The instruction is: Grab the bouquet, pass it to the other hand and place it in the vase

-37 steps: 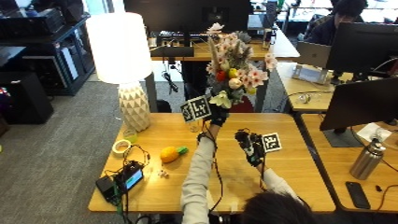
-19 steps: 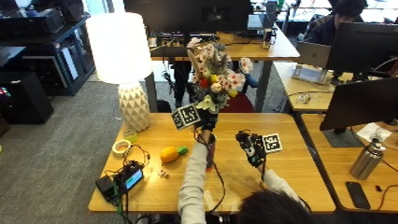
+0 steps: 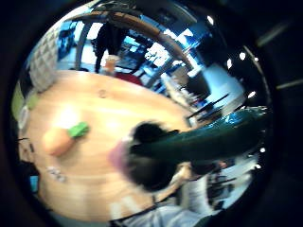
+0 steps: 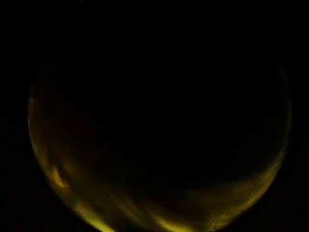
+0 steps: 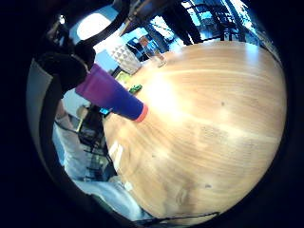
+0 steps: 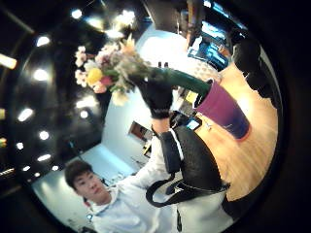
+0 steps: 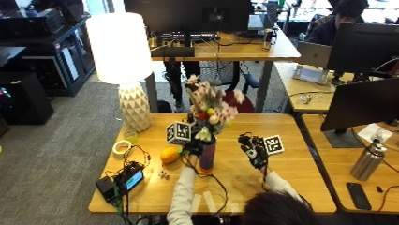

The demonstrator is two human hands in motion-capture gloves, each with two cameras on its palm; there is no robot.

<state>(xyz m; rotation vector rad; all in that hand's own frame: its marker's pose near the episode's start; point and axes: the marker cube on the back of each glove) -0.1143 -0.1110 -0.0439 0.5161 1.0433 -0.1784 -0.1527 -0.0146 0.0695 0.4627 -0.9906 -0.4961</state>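
- The desk (image 7: 293, 183) carries the vase (image 7: 207, 157), a purple cup with an orange base, standing upright near the middle, just in front of the person.
- The bouquet (image 7: 209, 110) stands upright over the vase; its green stems (image 6: 182, 80) run down into the vase's mouth, as the right thumb side palm view shows, so I judge the placing nearly done. How deep the stems sit, I cannot tell.
- The left hand (image 7: 195, 146) has its grip closed round the stems just above the vase rim, so the bouquet is not yet released.
- The right hand (image 7: 252, 150) hangs near the vase on its right, above the desk, apart from it, with loosely curled fingers and nothing in its grip.
- An orange toy fruit (image 7: 169, 154) lies on the desk just left of the vase, untouched.
- Left to do, as I judge it: let the stems settle, open the left grip, and draw the hand away without tipping the vase.
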